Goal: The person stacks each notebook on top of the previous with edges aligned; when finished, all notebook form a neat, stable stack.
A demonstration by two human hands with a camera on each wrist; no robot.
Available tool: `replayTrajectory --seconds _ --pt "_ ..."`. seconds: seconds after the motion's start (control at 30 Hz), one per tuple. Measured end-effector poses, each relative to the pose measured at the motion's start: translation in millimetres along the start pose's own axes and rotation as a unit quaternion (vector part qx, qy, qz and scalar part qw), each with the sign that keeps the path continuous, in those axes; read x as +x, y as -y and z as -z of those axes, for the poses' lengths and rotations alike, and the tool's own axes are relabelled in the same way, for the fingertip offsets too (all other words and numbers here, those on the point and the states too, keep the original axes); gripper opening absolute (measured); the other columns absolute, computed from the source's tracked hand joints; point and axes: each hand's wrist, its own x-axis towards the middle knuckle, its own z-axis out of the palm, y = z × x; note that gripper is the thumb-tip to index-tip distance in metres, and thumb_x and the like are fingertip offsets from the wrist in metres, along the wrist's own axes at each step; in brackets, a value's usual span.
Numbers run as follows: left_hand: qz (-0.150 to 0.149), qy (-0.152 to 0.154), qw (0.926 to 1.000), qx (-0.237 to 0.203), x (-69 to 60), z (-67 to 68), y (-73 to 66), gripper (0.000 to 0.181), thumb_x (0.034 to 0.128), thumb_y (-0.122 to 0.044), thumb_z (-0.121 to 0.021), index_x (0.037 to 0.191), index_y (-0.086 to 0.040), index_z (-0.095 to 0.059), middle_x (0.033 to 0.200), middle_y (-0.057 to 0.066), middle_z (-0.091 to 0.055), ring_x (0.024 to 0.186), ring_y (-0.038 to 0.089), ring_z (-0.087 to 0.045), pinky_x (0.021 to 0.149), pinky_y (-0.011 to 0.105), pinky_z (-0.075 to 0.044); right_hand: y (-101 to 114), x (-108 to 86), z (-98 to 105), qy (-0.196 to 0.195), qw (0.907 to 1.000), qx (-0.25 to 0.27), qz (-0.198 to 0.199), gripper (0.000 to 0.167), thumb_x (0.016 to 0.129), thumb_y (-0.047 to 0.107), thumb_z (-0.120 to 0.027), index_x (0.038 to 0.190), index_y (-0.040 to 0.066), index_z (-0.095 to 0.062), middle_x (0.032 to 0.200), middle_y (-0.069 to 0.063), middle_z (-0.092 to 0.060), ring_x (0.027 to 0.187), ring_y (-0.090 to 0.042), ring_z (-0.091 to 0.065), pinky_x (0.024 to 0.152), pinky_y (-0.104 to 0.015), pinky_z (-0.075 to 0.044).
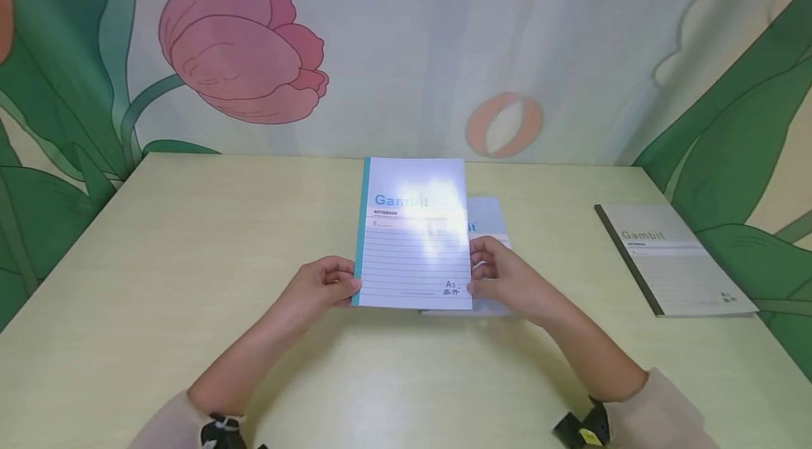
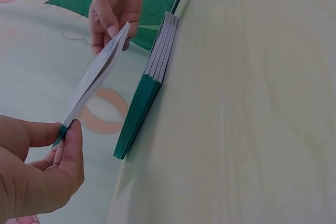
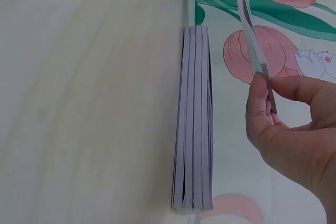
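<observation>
A "Gambit" notebook [image 1: 406, 251] with a teal spine is held up off the table by both hands, its cover facing me. My left hand [image 1: 325, 281] pinches the spine side near the lower corner, thumb on the front. On the opposite edge my right hand [image 1: 504, 278] pinches the lower part between thumb and fingers. Below and behind it lies a stack of notebooks [image 1: 488, 216], partly covered in the head view. The left wrist view shows the stack's teal spines [image 2: 137, 114], and in the right wrist view its page edges [image 3: 193, 119] show several notebooks piled up.
Apart to the right lies a grey notebook [image 1: 679, 259] with a black spine, close to the table's right edge. The pale wooden table [image 1: 158, 259] ends at a curtain [image 1: 393, 47] printed with flowers and leaves.
</observation>
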Motion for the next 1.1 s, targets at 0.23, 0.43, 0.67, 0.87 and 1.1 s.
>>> replayTrajectory --seconds 0.23,0.43,0.67,0.87,1.1 --pt "0.004 -0.001 1.0 0.003 7.3 -10.3 -0.9 0.019 0.0894 0.0 -0.056 0.106 0.009 -0.056 0.088 0.013 -0.062 0.079 0.021 -0.061 0.077 0.036 -0.053 -4 -2.7 9 -0.008 0.9999 -0.001 -0.012 0.045 0.08 -0.011 -0.054 0.12 -0.007 -0.034 0.103 -0.016 -0.045 0.088 -0.025 -0.046 0.07 -0.022 -0.047" --pt "0.012 -0.003 0.9999 0.003 14.0 -20.1 -1.3 0.018 0.089 0.0 -0.057 0.106 0.007 -0.057 0.087 0.012 -0.062 0.078 0.021 -0.061 0.075 0.034 -0.053 -7 -7.7 16 -0.013 0.9998 -0.008 -0.012 0.045 0.081 -0.012 -0.054 0.121 -0.008 -0.034 0.104 -0.017 -0.045 0.089 -0.026 -0.046 0.072 -0.022 -0.046" --pt "0.022 -0.011 0.9997 -0.005 15.4 -26.8 -0.4 0.017 0.0884 0.001 -0.058 0.104 0.006 -0.058 0.086 0.012 -0.062 0.076 0.02 -0.06 0.074 0.032 -0.053 -9 -9.9 21 -0.012 0.9998 -0.01 -0.01 0.045 0.081 -0.011 -0.054 0.121 -0.009 -0.034 0.105 -0.017 -0.045 0.089 -0.025 -0.046 0.072 -0.021 -0.047" --pt "0.015 -0.008 0.9998 -0.012 17.8 -30.7 0.7 0.017 0.0884 0.001 -0.057 0.104 0.007 -0.058 0.089 0.012 -0.063 0.078 0.02 -0.06 0.074 0.033 -0.053 -11 -11.4 25 -0.015 0.9995 -0.023 -0.012 0.046 0.081 -0.01 -0.055 0.122 -0.009 -0.034 0.106 -0.018 -0.046 0.091 -0.027 -0.046 0.073 -0.022 -0.047" --pt "0.015 -0.003 0.9996 -0.025 24.9 -40.5 2.5 0.017 0.0871 0.003 -0.057 0.103 0.008 -0.058 0.091 0.012 -0.064 0.079 0.021 -0.062 0.074 0.033 -0.053 -12 -15.5 33 -0.022 0.9984 -0.052 -0.01 0.047 0.081 -0.01 -0.054 0.122 -0.009 -0.034 0.107 -0.018 -0.047 0.092 -0.027 -0.047 0.075 -0.023 -0.046"
